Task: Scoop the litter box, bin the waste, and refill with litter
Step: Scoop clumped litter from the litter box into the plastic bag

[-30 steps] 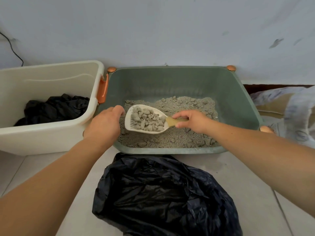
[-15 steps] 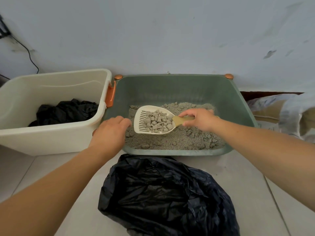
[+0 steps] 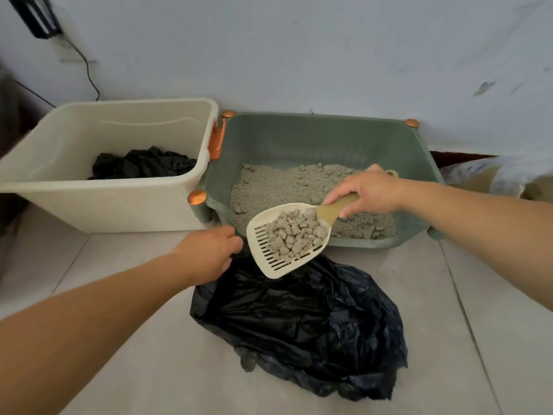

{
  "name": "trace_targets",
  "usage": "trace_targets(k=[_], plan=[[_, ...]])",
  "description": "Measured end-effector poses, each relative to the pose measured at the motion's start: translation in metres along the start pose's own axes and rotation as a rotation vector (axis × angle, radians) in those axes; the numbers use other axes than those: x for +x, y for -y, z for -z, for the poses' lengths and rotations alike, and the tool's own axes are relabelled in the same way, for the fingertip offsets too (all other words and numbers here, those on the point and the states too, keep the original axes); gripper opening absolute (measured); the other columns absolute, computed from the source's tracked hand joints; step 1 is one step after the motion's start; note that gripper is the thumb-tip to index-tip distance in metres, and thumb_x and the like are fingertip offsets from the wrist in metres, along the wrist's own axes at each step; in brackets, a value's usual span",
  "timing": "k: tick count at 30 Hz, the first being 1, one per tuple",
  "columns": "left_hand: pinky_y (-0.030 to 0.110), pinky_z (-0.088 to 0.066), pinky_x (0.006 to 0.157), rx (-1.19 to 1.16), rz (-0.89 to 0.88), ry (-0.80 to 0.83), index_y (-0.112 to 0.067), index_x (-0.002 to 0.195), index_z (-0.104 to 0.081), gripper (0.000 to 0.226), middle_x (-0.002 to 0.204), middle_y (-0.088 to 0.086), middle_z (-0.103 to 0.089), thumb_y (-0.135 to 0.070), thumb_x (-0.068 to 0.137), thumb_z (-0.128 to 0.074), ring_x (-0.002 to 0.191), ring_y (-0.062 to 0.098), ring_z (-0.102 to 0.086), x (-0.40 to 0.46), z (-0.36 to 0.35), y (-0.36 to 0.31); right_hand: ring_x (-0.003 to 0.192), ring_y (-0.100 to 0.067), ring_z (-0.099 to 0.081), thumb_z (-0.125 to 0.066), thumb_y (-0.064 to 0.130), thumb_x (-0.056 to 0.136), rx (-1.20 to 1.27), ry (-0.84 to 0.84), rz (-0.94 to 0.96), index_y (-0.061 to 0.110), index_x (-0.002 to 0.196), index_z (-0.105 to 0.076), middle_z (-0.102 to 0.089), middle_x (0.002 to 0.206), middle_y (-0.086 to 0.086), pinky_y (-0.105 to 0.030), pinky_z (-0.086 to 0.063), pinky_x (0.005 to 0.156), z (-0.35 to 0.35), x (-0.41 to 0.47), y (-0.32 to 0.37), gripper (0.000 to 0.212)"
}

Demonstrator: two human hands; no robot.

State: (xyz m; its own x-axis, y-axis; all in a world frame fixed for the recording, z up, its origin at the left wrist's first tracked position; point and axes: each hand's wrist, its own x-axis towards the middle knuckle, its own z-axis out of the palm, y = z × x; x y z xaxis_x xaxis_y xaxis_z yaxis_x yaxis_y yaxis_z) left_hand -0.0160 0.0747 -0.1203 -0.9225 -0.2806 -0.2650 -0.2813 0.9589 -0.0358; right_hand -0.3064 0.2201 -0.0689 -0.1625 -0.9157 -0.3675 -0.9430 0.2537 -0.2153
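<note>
- The left hand (image 3: 209, 253) lay on the top edge of the black bin bag (image 3: 302, 322); its fingertips were tucked out of sight, so its grip could not be told.
- The scoop (image 3: 287, 241) covered the bag's mouth.
- Right of the litter box (image 3: 323, 139), a blurred sack (image 3: 502, 178) ran off the edge.
- Left of it, the cream tub's (image 3: 98, 202) near wall hid most of the black plastic (image 3: 143, 164) inside.

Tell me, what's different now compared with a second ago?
The right hand has carried the loaded scoop out of the green litter box to above the black bag. The left hand left the box rim and now touches the bag's edge. Box, cream bin and bag stayed put.
</note>
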Motion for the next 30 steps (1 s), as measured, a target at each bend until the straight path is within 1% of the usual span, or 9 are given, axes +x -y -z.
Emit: trace_targets(k=[3, 7, 10, 13, 17, 22, 26, 28, 30], plan=[[0.035, -0.045, 0.090, 0.020, 0.043, 0.159, -0.024, 0.124, -0.048, 0.035, 0.127, 0.003, -0.043, -0.027, 0.089, -0.051, 0.115, 0.022, -0.047, -0.001, -0.003, -0.004, 0.106, -0.009, -0.042, -0.060, 0.053, 0.080, -0.216, 0.066, 0.114, 0.055, 0.113, -0.056, -0.058, 0.111, 0.031, -0.036, -0.026, 0.100, 0.007, -0.011, 0.023, 0.033], [0.038, -0.040, 0.101, 0.001, 0.042, 0.263, -0.032, 0.137, -0.039, 0.049, 0.143, 0.004, -0.031, -0.032, 0.090, -0.052, 0.127, 0.025, -0.038, -0.001, -0.006, -0.011, 0.093, -0.012, -0.044, -0.055, 0.052, 0.084, -0.464, 0.087, 0.268, 0.047, 0.111, -0.061, -0.059, 0.097, 0.022, -0.033, -0.029, 0.090, 0.007, -0.023, 0.061, 0.028], [0.040, -0.039, 0.104, -0.079, 0.069, 0.336, -0.033, 0.141, -0.033, 0.055, 0.152, 0.006, -0.018, -0.032, 0.090, -0.053, 0.130, 0.028, -0.039, -0.001, -0.005, -0.018, 0.082, -0.017, -0.049, -0.054, 0.032, 0.091, -0.773, -0.034, 0.367, 0.031, 0.097, -0.067, -0.058, 0.083, 0.008, -0.030, -0.018, 0.076, -0.001, -0.024, 0.082, 0.014], [0.036, -0.040, 0.105, -0.170, 0.096, 0.387, -0.032, 0.143, -0.030, 0.058, 0.156, 0.008, -0.006, -0.029, 0.091, -0.054, 0.129, 0.029, -0.041, -0.001, -0.006, -0.025, 0.076, -0.020, -0.048, -0.053, 0.019, 0.091, -0.948, -0.078, 0.352, 0.024, 0.090, -0.066, -0.053, 0.077, 0.003, -0.033, -0.019, 0.076, -0.003, -0.025, 0.091, 0.014], [0.037, -0.042, 0.102, -0.212, 0.117, 0.435, -0.034, 0.144, -0.027, 0.060, 0.154, 0.008, -0.007, -0.030, 0.090, -0.055, 0.125, 0.029, -0.046, -0.004, -0.009, -0.028, 0.078, -0.019, -0.049, -0.052, 0.019, 0.092, -0.987, -0.100, 0.318, 0.025, 0.092, -0.066, -0.050, 0.077, 0.004, -0.033, -0.016, 0.076, -0.002, -0.024, 0.093, 0.016], [0.036, -0.040, 0.103, -0.199, 0.101, 0.452, -0.024, 0.146, -0.026, 0.062, 0.142, 0.007, -0.036, -0.032, 0.091, -0.054, 0.126, 0.026, -0.044, -0.003, -0.011, -0.028, 0.084, -0.020, -0.054, -0.051, 0.016, 0.090, -0.957, -0.097, 0.277, 0.026, 0.093, -0.066, -0.054, 0.083, 0.005, -0.034, -0.019, 0.078, 0.004, -0.026, 0.090, 0.018], [0.035, -0.040, 0.104, -0.205, 0.099, 0.441, -0.022, 0.145, -0.028, 0.059, 0.142, 0.006, -0.040, -0.032, 0.092, -0.053, 0.128, 0.025, -0.043, 0.001, -0.006, -0.028, 0.079, -0.017, -0.054, -0.054, 0.018, 0.088, -0.939, -0.082, 0.241, 0.025, 0.085, -0.065, -0.060, 0.081, 0.006, -0.033, -0.021, 0.077, 0.008, -0.027, 0.084, 0.014], [0.035, -0.042, 0.101, -0.212, 0.093, 0.419, -0.026, 0.141, -0.034, 0.053, 0.138, 0.004, -0.042, -0.032, 0.092, -0.052, 0.124, 0.024, -0.045, 0.001, -0.003, -0.027, 0.077, -0.015, -0.048, -0.054, 0.020, 0.087, -0.896, -0.058, 0.222, 0.025, 0.085, -0.066, -0.062, 0.080, 0.008, -0.032, -0.025, 0.079, 0.012, -0.026, 0.078, 0.013], [0.036, -0.044, 0.098, -0.219, 0.092, 0.376, -0.028, 0.134, -0.043, 0.044, 0.132, 0.003, -0.042, -0.032, 0.091, -0.052, 0.118, 0.023, -0.047, 0.002, 0.002, -0.027, 0.078, -0.014, -0.039, -0.059, 0.028, 0.084, -0.735, -0.026, 0.168, 0.031, 0.090, -0.067, -0.065, 0.082, 0.013, -0.035, -0.031, 0.084, 0.022, -0.026, 0.071, 0.010]])
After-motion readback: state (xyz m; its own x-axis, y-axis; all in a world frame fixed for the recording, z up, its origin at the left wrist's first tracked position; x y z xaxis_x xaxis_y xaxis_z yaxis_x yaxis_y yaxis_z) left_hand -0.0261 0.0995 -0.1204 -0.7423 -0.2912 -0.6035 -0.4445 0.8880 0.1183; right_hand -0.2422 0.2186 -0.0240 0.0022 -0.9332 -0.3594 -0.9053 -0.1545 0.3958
